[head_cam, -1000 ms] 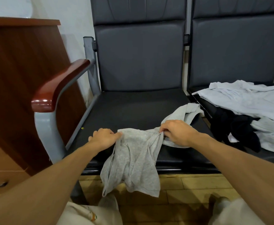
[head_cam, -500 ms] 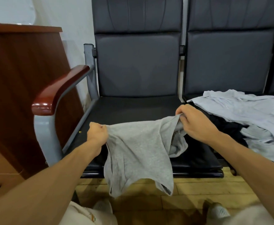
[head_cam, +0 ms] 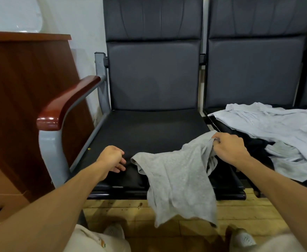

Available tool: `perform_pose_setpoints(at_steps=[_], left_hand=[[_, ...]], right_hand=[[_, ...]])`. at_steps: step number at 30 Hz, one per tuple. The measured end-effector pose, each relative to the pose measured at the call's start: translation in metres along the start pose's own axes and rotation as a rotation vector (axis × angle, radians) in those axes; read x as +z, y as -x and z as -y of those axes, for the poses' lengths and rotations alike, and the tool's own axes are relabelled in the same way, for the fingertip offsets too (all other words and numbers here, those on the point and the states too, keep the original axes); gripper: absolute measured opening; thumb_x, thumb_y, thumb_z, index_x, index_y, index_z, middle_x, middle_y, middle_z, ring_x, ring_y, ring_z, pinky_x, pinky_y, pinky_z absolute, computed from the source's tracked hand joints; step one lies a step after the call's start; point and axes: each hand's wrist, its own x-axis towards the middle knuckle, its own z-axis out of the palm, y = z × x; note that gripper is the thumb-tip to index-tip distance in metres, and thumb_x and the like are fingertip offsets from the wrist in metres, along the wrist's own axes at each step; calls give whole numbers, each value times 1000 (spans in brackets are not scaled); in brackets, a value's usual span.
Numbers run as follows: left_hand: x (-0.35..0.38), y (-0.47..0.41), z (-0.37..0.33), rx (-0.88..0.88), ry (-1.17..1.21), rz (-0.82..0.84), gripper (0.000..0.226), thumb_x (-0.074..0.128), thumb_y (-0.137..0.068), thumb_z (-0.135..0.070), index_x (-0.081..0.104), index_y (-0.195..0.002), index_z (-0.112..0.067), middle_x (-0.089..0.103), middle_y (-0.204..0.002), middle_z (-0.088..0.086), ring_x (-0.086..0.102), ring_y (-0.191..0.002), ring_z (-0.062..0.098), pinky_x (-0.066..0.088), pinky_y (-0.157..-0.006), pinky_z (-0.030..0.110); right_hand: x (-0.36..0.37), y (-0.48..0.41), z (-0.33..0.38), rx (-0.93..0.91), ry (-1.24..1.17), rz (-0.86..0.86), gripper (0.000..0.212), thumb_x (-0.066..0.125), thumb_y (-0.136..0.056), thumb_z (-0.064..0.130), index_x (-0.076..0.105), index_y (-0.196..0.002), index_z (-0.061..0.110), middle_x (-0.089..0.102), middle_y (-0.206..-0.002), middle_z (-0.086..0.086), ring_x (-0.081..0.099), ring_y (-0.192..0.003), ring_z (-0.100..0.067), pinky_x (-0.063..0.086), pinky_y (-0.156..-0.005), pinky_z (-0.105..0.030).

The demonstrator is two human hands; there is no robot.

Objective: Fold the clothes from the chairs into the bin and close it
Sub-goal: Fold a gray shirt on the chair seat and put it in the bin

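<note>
Black padded chairs, two side by side: left chair (head_cam: 149,128) w/ bare seat and red-brown armrest (head_cam: 65,104); right chair (head_cam: 254,70) carrying a heap of clothes, a pale grey top (head_cam: 276,124) over a black item (head_cam: 254,142). Smaller grey garment (head_cam: 178,179) lies bunched on the left seat's front-right corner, lower half hanging over the edge toward the wood floor (head_cam: 123,210). Person's right hand (head_cam: 229,150) pinches its upper right edge, fingers curled round the fabric. Their left hand (head_cam: 112,157) is just beside the garment's left edge, fingers loosely curled, holding nothing.

Likely step: spreading this item flat on the seat before folding. Next move prob. needs the left hand to take the near-left corner & pull it taut.

No bin in view; garment type unclear; heap cut off at frame's right edge.
</note>
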Motion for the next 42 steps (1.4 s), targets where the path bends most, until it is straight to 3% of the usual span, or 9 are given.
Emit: perform_pose_setpoints(at_steps=[5,9,14,18,21,24,34,39,42], left_hand=[[15,-8,-4,50,-385,56,35,40,-101,-40,56,-110,-11,57,-94,3,55,-80,18,43,-66,30],[24,-14,-7,79,-443,137,21,60,-91,-36,58,-88,-16,53,-88,3,45,-68,15,34,-60,28],[25,-7,-19,147,-82,-100,25,49,-98,-29,58,-87,-8,61,-88,9,58,-77,23,50,-70,36],[19,12,-41,375,306,-416,9,48,-98,-22,51,-99,-13,54,-86,0,51,-74,11,41,-60,23],[19,24,-40,455,335,-269,5,51,-99,-23,49,-100,-19,57,-92,-2,55,-81,9,46,-65,21],[15,22,-30,386,328,-147,4,52,-99,-24,50,-100,-21,61,-97,3,62,-84,14,53,-61,26],[4,7,-19,315,190,-315,35,62,-91,-39,63,-96,-4,63,-88,8,57,-79,18,45,-68,30],[-1,14,-18,353,250,-45,29,59,-94,-34,57,-95,-5,59,-69,8,51,-46,9,41,-40,22],[-4,13,-10,376,132,69,19,56,-97,-25,60,-98,-6,54,-65,6,44,-41,6,34,-37,19]], right_hand=[[1,-5,4,49,-13,10,31,38,-94,9,62,-113,15,65,-107,-13,56,-103,-34,35,-98,-41],[0,-6,6,58,-94,29,35,37,-92,6,62,-114,17,65,-109,-13,56,-104,-33,38,-101,-44],[-3,-3,8,75,-145,-36,33,38,-93,6,62,-113,16,65,-101,-10,58,-102,-32,36,-103,-45],[-6,-2,12,63,-208,-137,32,40,-93,5,63,-110,17,65,-93,-6,59,-98,-29,36,-102,-43],[-6,-1,13,65,-182,-93,33,39,-93,6,63,-113,19,61,-84,-3,59,-92,-28,37,-101,-43],[-7,1,7,119,-191,-112,34,40,-93,7,63,-114,19,67,-99,-10,58,-101,-31,35,-103,-44],[-9,3,6,192,-174,-173,31,43,-91,5,63,-114,13,65,-108,-13,56,-106,-33,35,-99,-43],[-7,-1,8,247,-160,-158,30,43,-93,7,61,-116,13,63,-112,-14,55,-108,-33,31,-99,-42],[-6,-1,7,260,-166,-126,29,44,-94,7,59,-118,11,62,-114,-16,55,-109,-34,32,-100,-43]])
